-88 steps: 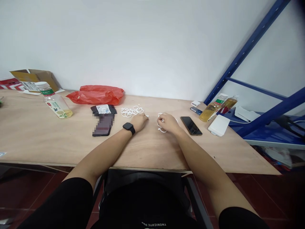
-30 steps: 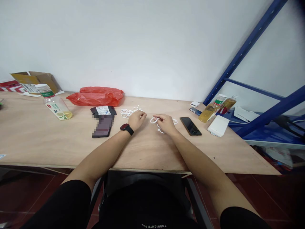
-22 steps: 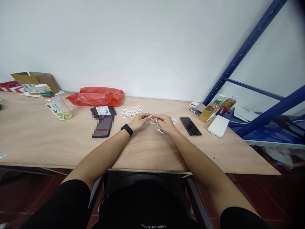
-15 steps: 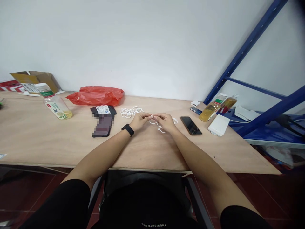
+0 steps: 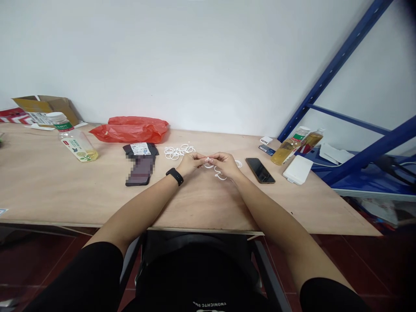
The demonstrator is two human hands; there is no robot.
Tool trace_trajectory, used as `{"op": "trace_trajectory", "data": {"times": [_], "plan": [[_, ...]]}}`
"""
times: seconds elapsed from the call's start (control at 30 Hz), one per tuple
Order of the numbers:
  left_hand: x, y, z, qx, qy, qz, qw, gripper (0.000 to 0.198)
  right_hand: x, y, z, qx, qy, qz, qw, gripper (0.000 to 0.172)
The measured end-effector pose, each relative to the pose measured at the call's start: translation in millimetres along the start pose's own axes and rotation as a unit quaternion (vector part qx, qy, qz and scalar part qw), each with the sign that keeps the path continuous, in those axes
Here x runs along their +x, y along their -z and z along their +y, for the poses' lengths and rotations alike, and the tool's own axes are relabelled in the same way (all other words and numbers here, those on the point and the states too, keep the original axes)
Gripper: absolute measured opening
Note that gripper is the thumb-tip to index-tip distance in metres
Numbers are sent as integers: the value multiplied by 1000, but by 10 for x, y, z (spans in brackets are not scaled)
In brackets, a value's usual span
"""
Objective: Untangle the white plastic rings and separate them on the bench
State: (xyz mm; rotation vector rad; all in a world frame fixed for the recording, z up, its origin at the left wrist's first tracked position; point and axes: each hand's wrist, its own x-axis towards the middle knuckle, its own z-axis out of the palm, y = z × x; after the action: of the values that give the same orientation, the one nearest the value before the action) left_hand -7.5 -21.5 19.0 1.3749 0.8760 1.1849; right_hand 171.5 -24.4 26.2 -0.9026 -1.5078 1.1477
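My left hand (image 5: pixel 191 163) and my right hand (image 5: pixel 225 163) meet over the wooden table, both closed in a pinch. Between the fingertips they hold a white plastic ring (image 5: pixel 208 166), partly hidden by the fingers. Just below my right hand lies an opened white ring (image 5: pixel 221 176), and another white ring (image 5: pixel 238 164) shows past its far side. A small pile of white rings (image 5: pixel 177 152) rests on the table to the left of my left hand.
Right of my hands lie a phone (image 5: pixel 260 170), a white box (image 5: pixel 298 169) and a bottle of yellow liquid (image 5: pixel 287 147). Leftward are a red plastic bag (image 5: pixel 130 130), a dark package (image 5: pixel 141 164) and a nearly drained bottle (image 5: pixel 78 143). A blue metal frame (image 5: pixel 325 78) stands at right.
Both hands stay in the same place, with the fingertips slightly closer together on the ring. The whole view has shifted very slightly.
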Motion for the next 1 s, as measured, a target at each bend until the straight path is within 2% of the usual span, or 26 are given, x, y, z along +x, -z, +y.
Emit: {"op": "trace_trajectory", "data": {"times": [0.1, 0.23, 0.33, 0.4, 0.47, 0.53, 0.63, 0.73, 0.87, 1.0], "plan": [[-3, 12, -1, -17, 8, 1, 1000, 35, 10, -17, -6, 14, -11, -13, 1000, 42], [-4, 43, 13, -23, 20, -27, 999, 37, -3, -28, -19, 21, -21, -39, 999, 40], [15, 76, -2, 37, -3, -26, 999, 38, -16, 0, -14, -16, -22, -51, 998, 36], [40, 127, -36, 129, -39, -7, 991, 36, -24, 34, -12, -107, 3, -34, 994, 29], [70, 217, -84, 259, -91, 12, 962, 30, -31, 76, -17, -242, 61, -14, 968, 20], [101, 339, -134, 390, -145, 17, 909, 23, -32, 118, -29, -371, 123, -21, 920, 19], [135, 518, -183, 511, -141, 21, 848, 24, -22, 178, -47, -490, 160, -63, 855, 25], [143, 606, -187, 570, -117, 21, 813, 28, -16, 230, -54, -547, 153, -108, 816, 26], [122, 580, -150, 613, -90, -16, 785, 24, -29, 267, -54, -575, 145, -143, 792, 22], [102, 521, -122, 608, -86, -26, 789, 22, -35, 247, -57, -553, 169, -108, 808, 23]]}}
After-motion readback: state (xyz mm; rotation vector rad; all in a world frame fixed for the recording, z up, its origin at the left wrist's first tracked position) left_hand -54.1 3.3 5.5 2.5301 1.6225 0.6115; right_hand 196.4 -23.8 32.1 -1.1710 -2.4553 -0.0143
